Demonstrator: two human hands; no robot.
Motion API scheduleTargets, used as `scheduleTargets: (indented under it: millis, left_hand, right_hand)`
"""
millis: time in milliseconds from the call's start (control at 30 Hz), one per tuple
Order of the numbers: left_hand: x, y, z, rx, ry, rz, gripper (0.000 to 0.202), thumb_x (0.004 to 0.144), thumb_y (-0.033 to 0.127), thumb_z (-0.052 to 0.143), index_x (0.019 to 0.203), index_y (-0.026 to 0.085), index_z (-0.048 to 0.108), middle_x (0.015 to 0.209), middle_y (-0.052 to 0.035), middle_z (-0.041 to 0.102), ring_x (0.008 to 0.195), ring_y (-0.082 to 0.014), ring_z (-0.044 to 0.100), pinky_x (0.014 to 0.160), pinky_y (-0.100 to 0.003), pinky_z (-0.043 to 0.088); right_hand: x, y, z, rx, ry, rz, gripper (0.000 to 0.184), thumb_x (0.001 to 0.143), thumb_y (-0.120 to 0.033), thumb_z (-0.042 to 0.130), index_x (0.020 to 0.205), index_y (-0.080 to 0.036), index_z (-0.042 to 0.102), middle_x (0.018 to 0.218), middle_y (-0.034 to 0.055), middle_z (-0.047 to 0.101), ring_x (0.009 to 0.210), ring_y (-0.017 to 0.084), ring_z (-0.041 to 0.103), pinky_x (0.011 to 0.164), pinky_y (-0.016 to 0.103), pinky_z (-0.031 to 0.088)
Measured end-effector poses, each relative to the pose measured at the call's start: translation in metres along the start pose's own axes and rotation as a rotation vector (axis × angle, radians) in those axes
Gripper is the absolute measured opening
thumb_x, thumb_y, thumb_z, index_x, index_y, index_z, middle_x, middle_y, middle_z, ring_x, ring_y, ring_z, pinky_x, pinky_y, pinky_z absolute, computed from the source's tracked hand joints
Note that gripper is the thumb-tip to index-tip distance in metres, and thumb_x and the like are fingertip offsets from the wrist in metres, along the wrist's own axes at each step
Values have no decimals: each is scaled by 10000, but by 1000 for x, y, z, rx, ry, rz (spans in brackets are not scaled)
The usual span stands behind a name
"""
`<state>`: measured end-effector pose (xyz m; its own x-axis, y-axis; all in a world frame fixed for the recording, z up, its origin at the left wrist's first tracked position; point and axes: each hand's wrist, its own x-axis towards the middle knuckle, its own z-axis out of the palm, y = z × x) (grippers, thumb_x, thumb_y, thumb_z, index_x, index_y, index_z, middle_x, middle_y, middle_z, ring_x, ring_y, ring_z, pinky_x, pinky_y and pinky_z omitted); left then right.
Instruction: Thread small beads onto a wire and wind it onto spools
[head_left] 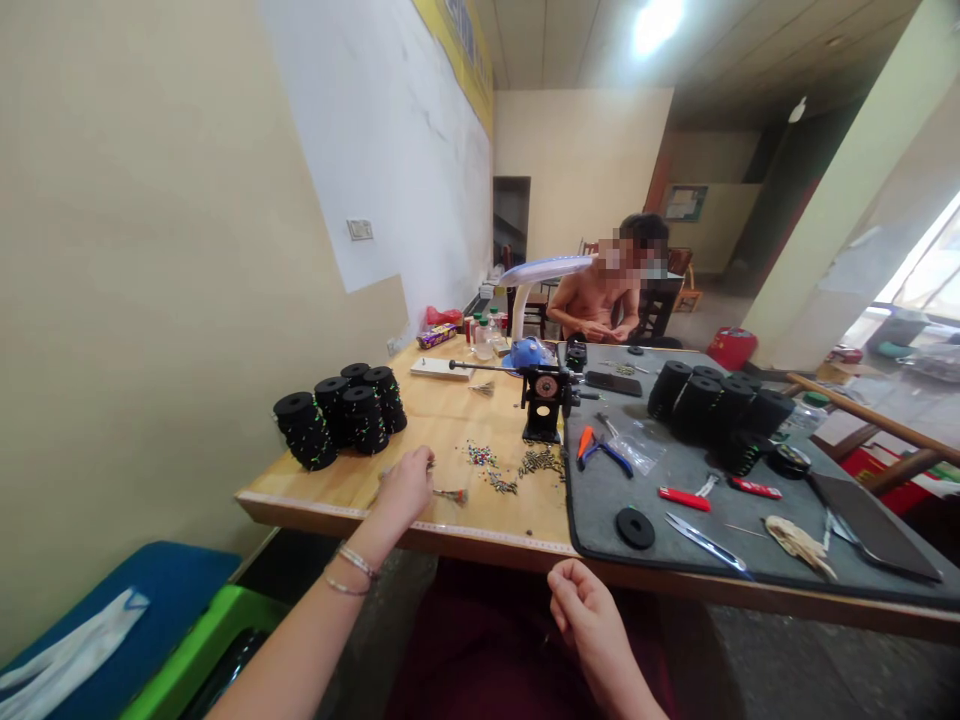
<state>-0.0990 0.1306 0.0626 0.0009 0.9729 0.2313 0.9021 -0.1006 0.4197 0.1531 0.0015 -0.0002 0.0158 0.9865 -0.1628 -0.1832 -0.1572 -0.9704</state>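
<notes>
Pale wooden bench (510,515), lower centre, with a grey mat (750,515) at right. My left grip (405,487), nearly closed at the bench's near edge, pinches a thin item, too small to identify, just beside a small bristly tuft (450,495); multicoloured beads (480,455) lie nearby. My right grip (583,605), half-curled below the edge, holds nothing.

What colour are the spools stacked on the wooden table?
The spools are black, flecked green; head view.

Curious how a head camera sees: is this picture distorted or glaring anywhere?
In the head view, the wide lens bends the front edge of the wooden table, while the ceiling light and the window at right burn out to white glare.
</notes>
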Motion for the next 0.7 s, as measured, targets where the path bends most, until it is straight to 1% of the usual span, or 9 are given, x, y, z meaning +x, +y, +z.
scheduleTargets:
  millis: [100,200,267,300,367,400,467,567,700]
  left_hand:
    - [12,-1,1,28,-41,9,327,723,21,481,993,154,608,922,-129,685,900,-256,606,769,-342,423]
    - [4,14,3,31,-38,75,369,725,6,456,1026,153,611,1036,-142,661,1019,-266,557,869,-369,395]
    - [-10,32,8,-3,-35,171,332,764,37,442,1022,159,611,1091,-127,634,1085,-254,510,942,-361,353]
    - [-19,42,12,-32,-51,237,287,783,75,455,997,178,616,1062,-101,641,1069,-237,514,950,-339,351]
    - [-35,62,24,-183,-179,446,175,796,149,504,909,190,632,938,-87,651,945,-237,556,872,-333,399]
    - [-42,71,31,-225,-251,489,156,784,166,530,897,195,634,915,-85,644,907,-240,562,827,-332,414]
    - [-48,84,46,-266,-349,501,152,772,151,537,884,191,632,912,-86,627,874,-239,561,783,-328,417]
    - [-44,93,62,-271,-400,476,130,736,102,544,806,175,625,857,-80,613,835,-236,555,754,-328,413]
    - [-32,95,68,-297,-455,449,132,680,61,556,636,184,576,721,-45,582,755,-213,536,723,-310,399]
  right_hand:
    - [1,2,-2,60,23,35,435,681,-587,645,686,-204,440,386,-115,366,326,25,165,338,167,94]
    - [3,6,-5,114,41,32,434,675,-578,658,698,-197,453,385,-123,355,322,19,157,329,161,97]
    - [3,9,-6,128,47,34,430,677,-574,658,706,-195,458,383,-127,353,317,19,157,324,160,101]
    - [3,10,-6,130,49,37,429,678,-574,657,708,-196,458,383,-126,356,316,20,161,322,160,103]
    - [2,12,-6,126,51,38,428,682,-577,651,707,-197,455,385,-122,371,314,23,174,322,160,108]
    - [2,12,-6,123,51,33,427,686,-577,647,706,-197,453,387,-119,378,315,24,181,324,161,111]
    - [1,13,-6,119,48,25,424,694,-576,640,703,-198,447,390,-116,390,316,24,189,328,161,114]
    - [0,13,-8,120,44,32,421,693,-575,638,700,-205,438,384,-117,390,309,27,191,331,165,111]
    - [-3,10,-9,129,63,59,417,679,-565,652,705,-208,440,390,-112,398,318,33,204,341,168,104]
